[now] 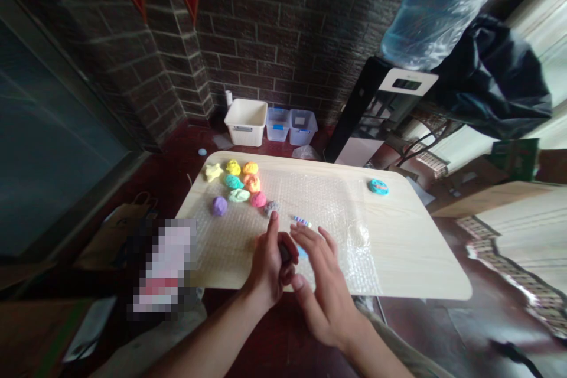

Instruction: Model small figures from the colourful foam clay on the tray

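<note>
Left hand (268, 266): fingers curled round dark lump (284, 252), thumb raised. Right hand (323, 289): open, fingers apart, just beside.

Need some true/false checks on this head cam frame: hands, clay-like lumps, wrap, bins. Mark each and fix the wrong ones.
1. The left hand has its fingers curled around a dark lump. True.
2. The purple lump lies to the right of the pink lump. False: the purple lump lies to the left of the pink lump.
3. The right hand is open, with nothing seen in its grip. True.
4. The round blue piece lies on the bubble wrap. False: the round blue piece sits on the bare tabletop, right of the bubble wrap.
5. The white basket stands on the table. False: the white basket is on the floor beyond it.
</note>
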The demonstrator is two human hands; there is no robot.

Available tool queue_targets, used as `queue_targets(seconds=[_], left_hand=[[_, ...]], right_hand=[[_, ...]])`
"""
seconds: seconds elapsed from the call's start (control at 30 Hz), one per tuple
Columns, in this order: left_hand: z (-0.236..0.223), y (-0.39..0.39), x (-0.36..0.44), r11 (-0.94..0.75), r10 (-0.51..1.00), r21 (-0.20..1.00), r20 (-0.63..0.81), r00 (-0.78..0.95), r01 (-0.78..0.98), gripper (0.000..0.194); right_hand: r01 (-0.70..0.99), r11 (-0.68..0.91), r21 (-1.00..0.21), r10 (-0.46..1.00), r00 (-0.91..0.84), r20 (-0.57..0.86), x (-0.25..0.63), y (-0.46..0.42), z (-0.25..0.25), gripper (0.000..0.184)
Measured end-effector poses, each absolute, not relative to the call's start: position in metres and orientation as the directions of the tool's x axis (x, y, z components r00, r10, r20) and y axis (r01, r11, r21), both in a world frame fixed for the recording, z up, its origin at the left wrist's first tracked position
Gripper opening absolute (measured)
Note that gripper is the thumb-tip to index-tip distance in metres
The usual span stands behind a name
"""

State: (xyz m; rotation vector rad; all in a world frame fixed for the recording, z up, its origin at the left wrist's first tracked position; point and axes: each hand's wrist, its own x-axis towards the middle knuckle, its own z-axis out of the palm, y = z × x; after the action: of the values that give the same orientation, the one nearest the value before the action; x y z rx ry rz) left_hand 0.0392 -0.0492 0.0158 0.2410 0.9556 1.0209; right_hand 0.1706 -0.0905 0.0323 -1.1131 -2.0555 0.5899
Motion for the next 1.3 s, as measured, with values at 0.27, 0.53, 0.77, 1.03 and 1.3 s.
queue_targets(seconds=[0.27,0.53,0.77,1.03,1.3], left_hand=[[0.027,-0.042,0.033,0.476,0.853,0.669,-0.508,0.116,-0.571,0.082],[0.019,-0.077,0.046,0.14,0.979,0.872,-0.05,0.199,-0.47,0.037],[0.03,-0.098,0.043,0.071,0.907,0.928,0.092,0.411,-0.364,0.065],[0.014,-0.069,0.051,0.359,0.901,0.633,-0.426,0.079,-0.686,0.025],[-0.004,-0.066,0.047,0.554,0.752,0.253,-0.56,0.347,-0.793,0.053]], right_hand=[[0.021,0.062,-0.998,0.995,0.071,0.064,0.185,-0.068,0.02,0.035],[-0.501,-0.214,-0.839,0.958,0.06,-0.28,0.163,-0.068,-0.003,0.051],[-0.564,-0.308,-0.766,0.894,0.104,-0.435,0.173,-0.059,-0.003,0.062],[-0.306,-0.068,-0.95,0.956,0.254,-0.151,0.187,-0.062,0.023,0.059],[0.574,0.509,-0.642,0.832,-0.519,0.196,0.145,-0.105,0.03,0.081]])
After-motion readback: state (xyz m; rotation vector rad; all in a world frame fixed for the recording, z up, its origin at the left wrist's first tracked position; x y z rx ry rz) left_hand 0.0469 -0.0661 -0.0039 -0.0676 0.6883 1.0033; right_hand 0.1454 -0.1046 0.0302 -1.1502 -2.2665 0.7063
